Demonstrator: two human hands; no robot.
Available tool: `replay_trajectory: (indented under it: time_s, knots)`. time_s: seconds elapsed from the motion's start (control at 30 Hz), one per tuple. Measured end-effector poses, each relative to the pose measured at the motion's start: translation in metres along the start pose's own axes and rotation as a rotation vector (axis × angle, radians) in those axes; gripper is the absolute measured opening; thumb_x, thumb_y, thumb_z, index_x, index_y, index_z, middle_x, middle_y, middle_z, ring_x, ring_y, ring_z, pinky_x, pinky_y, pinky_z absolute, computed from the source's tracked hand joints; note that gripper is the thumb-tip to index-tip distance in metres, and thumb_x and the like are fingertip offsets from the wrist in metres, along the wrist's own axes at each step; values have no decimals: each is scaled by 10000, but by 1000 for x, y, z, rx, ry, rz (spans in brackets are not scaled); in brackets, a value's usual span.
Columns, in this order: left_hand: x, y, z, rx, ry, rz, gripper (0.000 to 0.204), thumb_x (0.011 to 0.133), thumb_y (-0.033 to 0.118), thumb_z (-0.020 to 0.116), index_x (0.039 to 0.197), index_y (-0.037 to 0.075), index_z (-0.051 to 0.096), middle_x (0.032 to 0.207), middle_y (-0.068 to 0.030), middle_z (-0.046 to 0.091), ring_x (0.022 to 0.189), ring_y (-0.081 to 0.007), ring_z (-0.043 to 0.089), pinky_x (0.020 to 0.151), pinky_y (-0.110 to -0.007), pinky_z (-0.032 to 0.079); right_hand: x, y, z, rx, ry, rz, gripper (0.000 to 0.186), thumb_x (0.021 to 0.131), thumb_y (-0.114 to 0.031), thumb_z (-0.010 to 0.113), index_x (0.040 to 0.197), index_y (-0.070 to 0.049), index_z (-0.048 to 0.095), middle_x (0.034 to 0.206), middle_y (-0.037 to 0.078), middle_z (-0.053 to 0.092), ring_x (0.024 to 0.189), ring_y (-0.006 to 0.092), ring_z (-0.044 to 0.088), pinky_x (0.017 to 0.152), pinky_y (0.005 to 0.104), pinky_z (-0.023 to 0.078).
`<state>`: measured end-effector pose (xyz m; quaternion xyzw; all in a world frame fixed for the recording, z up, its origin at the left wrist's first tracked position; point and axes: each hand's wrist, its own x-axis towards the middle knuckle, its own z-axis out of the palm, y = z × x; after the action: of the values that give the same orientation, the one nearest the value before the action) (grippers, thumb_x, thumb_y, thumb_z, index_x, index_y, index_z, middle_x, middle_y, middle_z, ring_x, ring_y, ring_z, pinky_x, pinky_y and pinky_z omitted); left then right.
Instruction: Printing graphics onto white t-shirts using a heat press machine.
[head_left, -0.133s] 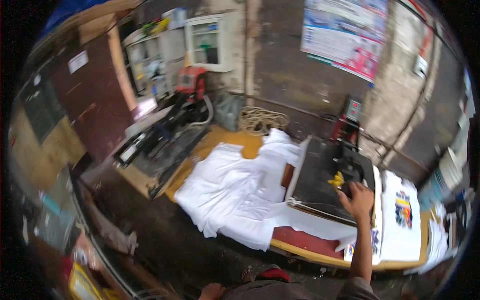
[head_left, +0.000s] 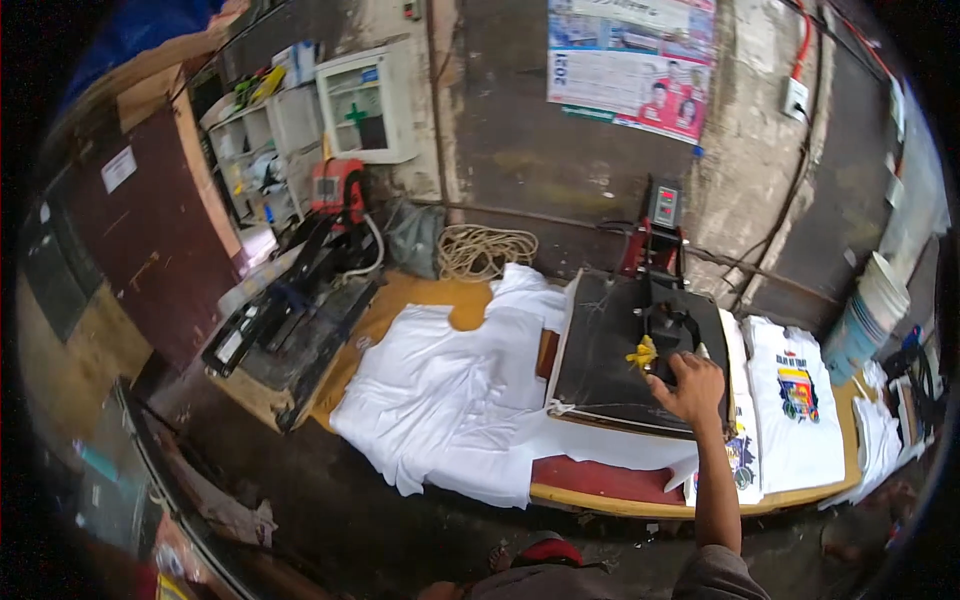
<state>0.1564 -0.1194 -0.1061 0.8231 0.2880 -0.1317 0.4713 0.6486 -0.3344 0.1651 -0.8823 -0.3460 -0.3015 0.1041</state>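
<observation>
View swung right a touch, but right hand (head_left: 692, 390) stays at the black press (head_left: 605, 375), 4 o'clock, so probably same step. Can't tell its grip, nor cropped left hand's (head_left: 440, 592), 6 o'clock.

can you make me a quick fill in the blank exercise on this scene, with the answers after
1. The person's ____ hand is over the flat top of the black press.
2. The small knotted-looking scrap near that hand is ____ in colour.
3. A tan coil of ____ lies behind the heaped white shirt cloth.
4. The white wall cabinet shows a cross coloured ____.

Missing words: right; yellow; rope; green.
</observation>
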Motion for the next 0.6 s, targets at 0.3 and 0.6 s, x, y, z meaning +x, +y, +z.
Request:
replay_trajectory:
  time_s: [0.3, 0.6]
  knots:
    - [36, 35, -1, 308, -122, -48, 444, 909, 345, 486, 1201, 19, 559, 1226, -232, 539, 1151, -413, 475, 941, -485, 399, 2, 14, -8, -115, -1, 24, 481, 752, -561, 582, 689, -84, 590, 657, 75, 592, 603, 243, 624, 552, 361, 481]
    - [91, 54, 6, 318, -297, 32, 462, 886, 339, 545, 1225, 25, 523, 1176, -198, 567, 1104, -370, 520, 914, -459, 418, -1, 22, -2, -66, 82, -29, 443, 723, -517, 619, 642, -94, 512, 630, 56, 526, 594, 235, 575, 556, 353, 439]
